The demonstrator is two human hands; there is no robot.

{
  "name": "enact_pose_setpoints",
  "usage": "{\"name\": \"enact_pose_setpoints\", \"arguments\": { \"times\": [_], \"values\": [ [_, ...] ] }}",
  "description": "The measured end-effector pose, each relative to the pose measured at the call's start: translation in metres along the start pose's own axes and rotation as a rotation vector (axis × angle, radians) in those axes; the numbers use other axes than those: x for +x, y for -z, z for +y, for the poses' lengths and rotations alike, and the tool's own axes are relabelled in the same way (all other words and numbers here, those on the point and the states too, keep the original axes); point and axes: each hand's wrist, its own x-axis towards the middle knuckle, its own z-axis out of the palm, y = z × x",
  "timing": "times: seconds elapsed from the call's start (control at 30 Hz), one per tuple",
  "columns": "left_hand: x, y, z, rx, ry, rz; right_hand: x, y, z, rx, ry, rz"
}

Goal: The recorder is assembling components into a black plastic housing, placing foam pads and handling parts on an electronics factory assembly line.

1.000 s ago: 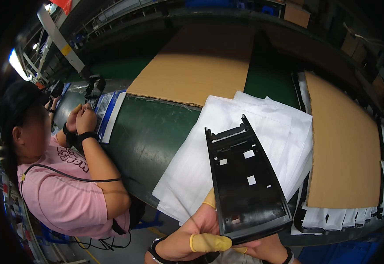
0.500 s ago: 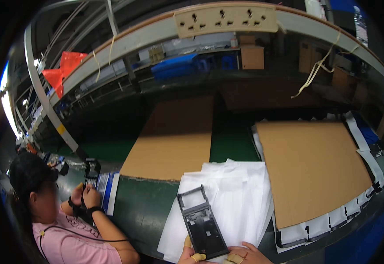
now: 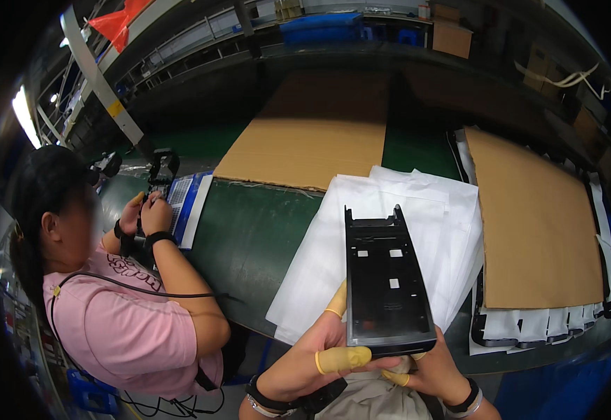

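Note:
A long black plastic housing (image 3: 386, 280) is held up over white sheets (image 3: 305, 273), its near end toward me. Three small square openings show white through its flat face, and two short prongs stand at the far end. My left hand (image 3: 319, 353) grips its near left corner, with the thumb on the near edge and a finger along the left side. My right hand (image 3: 442, 371) is closed on the near right corner, its fingers partly hidden beneath. Yellow finger cots cover some fingertips on both hands.
To the right, a cardboard sheet (image 3: 540, 231) covers a stack of black parts with white sheets (image 3: 529, 325). Another cardboard sheet (image 3: 305, 140) lies farther back on the green table (image 3: 249, 224). At left, a co-worker in a pink shirt (image 3: 123, 315) handles a small part.
The housing has come up off the white sheets toward me, and a different face of it now shows. My view has tilted downward, bringing more of both hands into sight.

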Motion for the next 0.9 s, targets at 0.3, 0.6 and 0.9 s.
{"name": "enact_pose_setpoints", "arguments": {
  "times": [0.3, 0.6, 0.9],
  "values": [
    [-0.001, 0.000, -0.007, -0.057, -0.017, -0.018, -0.009, -0.004, 0.000, 0.115, -0.065, -0.018],
    [0.005, -0.017, -0.005, -0.003, 0.005, 0.187, -0.012, -0.004, 0.005, 0.091, -0.034, -0.043],
    [-0.001, 0.003, -0.007, -0.120, 0.019, -0.026, -0.012, -0.010, 0.004, 0.110, -0.032, -0.061]
  ]
}}
